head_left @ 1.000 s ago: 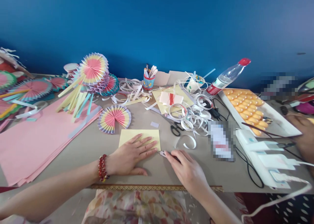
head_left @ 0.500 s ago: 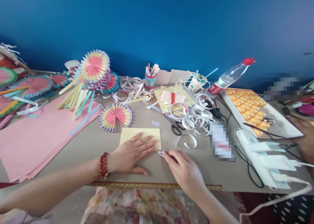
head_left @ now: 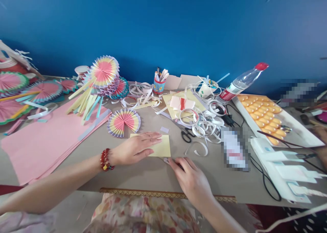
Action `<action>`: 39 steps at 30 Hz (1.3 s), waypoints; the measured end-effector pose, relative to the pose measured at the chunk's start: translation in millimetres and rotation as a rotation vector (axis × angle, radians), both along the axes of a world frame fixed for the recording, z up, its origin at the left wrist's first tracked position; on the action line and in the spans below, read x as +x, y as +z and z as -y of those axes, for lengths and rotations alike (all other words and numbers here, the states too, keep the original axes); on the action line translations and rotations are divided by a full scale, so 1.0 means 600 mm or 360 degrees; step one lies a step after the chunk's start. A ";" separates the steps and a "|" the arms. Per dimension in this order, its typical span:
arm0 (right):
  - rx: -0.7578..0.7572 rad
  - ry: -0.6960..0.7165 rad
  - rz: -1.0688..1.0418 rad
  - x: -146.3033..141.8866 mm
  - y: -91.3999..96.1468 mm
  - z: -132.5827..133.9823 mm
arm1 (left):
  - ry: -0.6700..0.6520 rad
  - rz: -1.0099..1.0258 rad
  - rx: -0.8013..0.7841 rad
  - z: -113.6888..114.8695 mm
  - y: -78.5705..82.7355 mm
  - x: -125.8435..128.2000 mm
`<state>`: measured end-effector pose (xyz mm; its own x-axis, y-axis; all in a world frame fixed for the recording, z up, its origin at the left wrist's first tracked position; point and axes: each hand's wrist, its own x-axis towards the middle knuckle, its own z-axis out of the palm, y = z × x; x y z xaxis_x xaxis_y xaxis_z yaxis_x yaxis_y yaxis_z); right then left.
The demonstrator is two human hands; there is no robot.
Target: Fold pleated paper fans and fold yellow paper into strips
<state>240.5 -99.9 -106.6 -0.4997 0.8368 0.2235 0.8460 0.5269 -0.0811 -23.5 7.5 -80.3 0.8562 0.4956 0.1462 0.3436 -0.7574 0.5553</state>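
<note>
A pale yellow sheet of paper [head_left: 163, 146] lies flat on the table near its front edge. My left hand [head_left: 136, 147] is open, fingers stretched out, over the left part of the sheet, tilted with the thumb towards me. Below the sheet's right corner, my right hand [head_left: 190, 177] is closed around a small utility knife [head_left: 166, 160], its thin tip pointing left along the lower edge. Most of the knife is hidden in the fingers. Just behind the sheet stand a pleated paper rosette [head_left: 124, 122] in pink, yellow and lilac and a small lilac paper piece [head_left: 164, 129].
Pink paper sheets [head_left: 51, 141] lie left, with stacked rosettes [head_left: 104, 71] behind. Black-handled scissors [head_left: 187, 135], curled white strips [head_left: 204, 129], a pen cup [head_left: 159, 86] and a tilted bottle [head_left: 242, 81] are further back. A power strip [head_left: 278, 171] and another person's hand [head_left: 320, 141] are right.
My left hand has lifted and turned from lying flat on the yellow sheet, moving left and uncovering more of it. My right hand keeps the knife at the lower right corner.
</note>
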 end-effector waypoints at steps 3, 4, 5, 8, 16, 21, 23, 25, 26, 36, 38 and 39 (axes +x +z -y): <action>-0.0006 0.0000 -0.0008 0.001 0.000 0.000 | -0.0253 -0.0231 0.0260 -0.013 -0.014 -0.001; -0.0007 0.0000 -0.0013 0.001 0.000 0.000 | -0.0309 -0.0305 0.0296 -0.015 -0.021 -0.002; -0.0007 0.0001 -0.0019 0.001 0.000 0.000 | -0.0340 -0.0365 0.0314 -0.016 -0.028 -0.002; 0.0002 0.0021 -0.0023 0.000 0.001 0.000 | -0.0341 -0.0428 0.0338 -0.015 -0.042 -0.005; 0.0011 0.0047 -0.0058 -0.010 -0.001 0.000 | -0.0351 -0.0373 0.0320 -0.013 -0.039 -0.007; 0.0027 0.0061 -0.0051 -0.011 -0.002 -0.002 | -0.0364 -0.0362 0.0325 -0.012 -0.035 -0.006; 0.0033 0.0073 -0.0046 -0.014 -0.001 -0.004 | -0.0366 -0.0375 0.0320 -0.013 -0.034 -0.006; 0.0031 0.0091 -0.0037 -0.018 0.001 -0.007 | -0.0366 -0.0403 0.0317 -0.013 -0.033 -0.006; 0.0026 0.0099 -0.0030 -0.020 0.001 -0.007 | -0.0367 -0.0417 0.0316 -0.014 -0.033 -0.006; 0.0033 0.0119 -0.0059 -0.047 -0.004 -0.008 | -0.0368 -0.0361 0.0322 -0.014 -0.035 -0.006; 0.0065 0.0122 -0.0083 -0.056 -0.007 -0.008 | -0.0372 -0.0332 0.0327 -0.014 -0.036 -0.006; 0.0075 0.0122 -0.0092 -0.060 -0.008 -0.008 | -0.0377 -0.0321 0.0329 -0.015 -0.036 -0.006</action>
